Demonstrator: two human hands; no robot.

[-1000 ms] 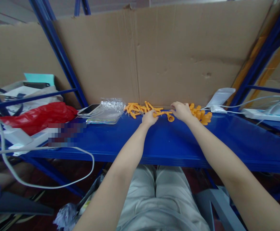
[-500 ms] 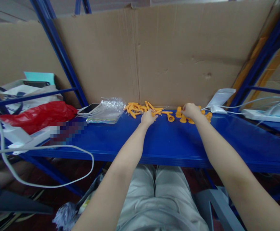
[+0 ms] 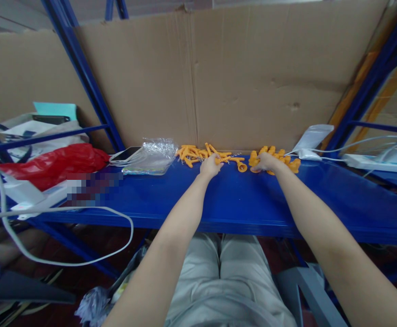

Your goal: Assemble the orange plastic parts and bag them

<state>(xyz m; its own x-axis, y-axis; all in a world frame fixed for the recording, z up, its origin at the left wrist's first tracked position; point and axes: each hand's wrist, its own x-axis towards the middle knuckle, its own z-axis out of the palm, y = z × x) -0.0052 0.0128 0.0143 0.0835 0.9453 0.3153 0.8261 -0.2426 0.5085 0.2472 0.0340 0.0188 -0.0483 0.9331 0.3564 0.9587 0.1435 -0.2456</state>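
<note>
My left hand (image 3: pixel 210 167) is closed at the right side of a pile of orange stick-shaped pieces (image 3: pixel 190 153), some with small metal chains. Its fingers pinch one orange stick-shaped piece (image 3: pixel 218 161), mostly hidden by the hand. Between my hands, an orange piece with a flared cup end (image 3: pixel 242 167) lies on the blue shelf (image 3: pixel 239 200), its opening towards me. My right hand (image 3: pixel 267 161) reaches down into a group of orange cup-shaped pieces (image 3: pixel 293 165), thumb and fingers closed around one at the group's left edge; the fingertips are partly hidden.
Left of the pile lie a clear plastic bag (image 3: pixel 152 159) and a phone (image 3: pixel 127 154). Farther left are a red plastic bag (image 3: pixel 62 164) and a looping white cable (image 3: pixel 130 227). A white packet (image 3: pixel 312 141) and a power strip (image 3: pixel 379 162) are at right. Cardboard (image 3: pixel 253 77) stands behind.
My right hand has shifted slightly left and lower, and more of the orange cup-shaped pieces show behind it. My left hand stays in nearly the same place.
</note>
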